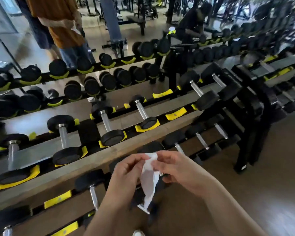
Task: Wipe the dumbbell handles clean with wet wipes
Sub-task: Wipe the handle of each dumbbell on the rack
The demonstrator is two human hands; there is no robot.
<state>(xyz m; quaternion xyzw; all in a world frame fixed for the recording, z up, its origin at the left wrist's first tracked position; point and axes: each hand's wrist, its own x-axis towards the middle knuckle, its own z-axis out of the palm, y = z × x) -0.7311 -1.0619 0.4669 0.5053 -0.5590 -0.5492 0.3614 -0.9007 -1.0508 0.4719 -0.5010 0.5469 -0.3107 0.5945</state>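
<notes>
A white wet wipe [149, 178] hangs between my two hands in front of the dumbbell rack. My left hand [126, 172] pinches its top edge from the left, and my right hand [174, 166] pinches it from the right. The wipe dangles down, partly unfolded. Black dumbbells with chrome handles [106, 122] lie on the upper tier of the rack; another handle [94, 196] shows on the lower tier just left of my left forearm. Neither hand touches a dumbbell.
The two-tier rack [95, 157] with yellow cradles runs from lower left to upper right. A mirror behind it reflects a person in an orange top [61, 23]. Wooden floor [262, 184] lies to the right.
</notes>
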